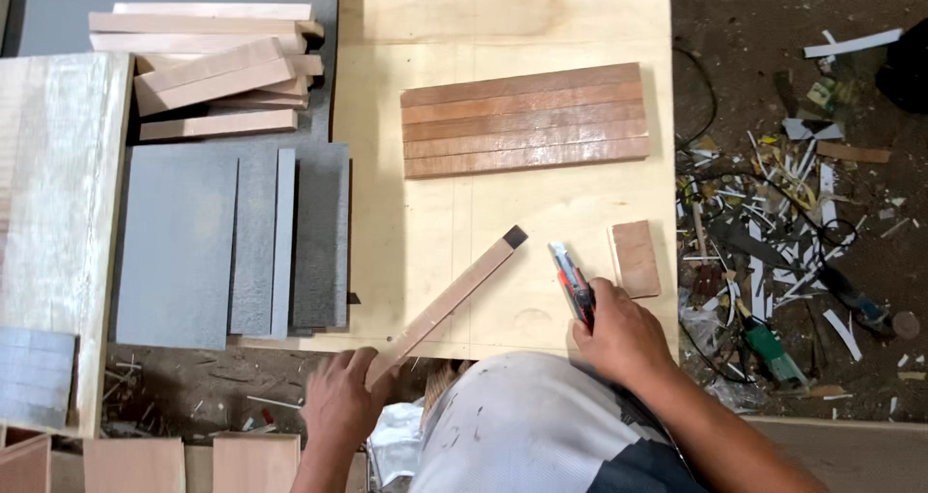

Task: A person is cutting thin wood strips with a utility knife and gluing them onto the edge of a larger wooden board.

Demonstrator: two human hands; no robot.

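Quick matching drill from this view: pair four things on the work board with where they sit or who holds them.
Things:
1. long wood strip
2. utility knife
3. row of reddish slats
4. small wood block

Places:
A. lying flat just right of the knife
B. gripped by the right hand
C. side by side at the far middle of the plywood board
D. held at its near end by the left hand, slanting up to a dark tip

Pairs: 1-D, 2-B, 3-C, 4-A
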